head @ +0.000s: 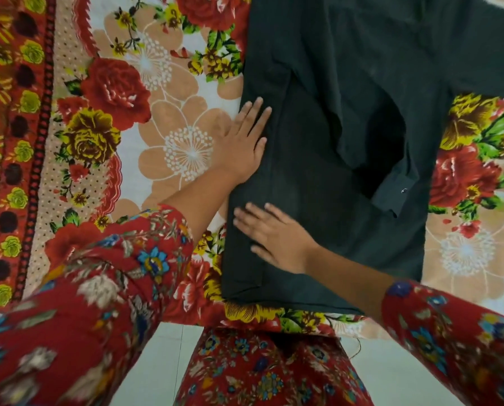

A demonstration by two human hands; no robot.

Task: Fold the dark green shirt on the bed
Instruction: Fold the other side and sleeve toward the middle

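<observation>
The dark green shirt (347,118) lies flat on the bed, its left side folded inward and one sleeve with a buttoned cuff (397,194) lying across the body. Its other sleeve stretches toward the upper right. My left hand (242,148) rests flat with straight fingers on the shirt's left folded edge. My right hand (277,238) presses flat on the lower left part of the shirt, fingers spread and pointing left. Neither hand grips the cloth.
The bed is covered by a floral sheet (163,133) in red, yellow and peach, with a red patterned border (16,142) at the left. The bed's near edge (303,320) runs just below the shirt's hem; pale floor tiles (163,361) show beneath.
</observation>
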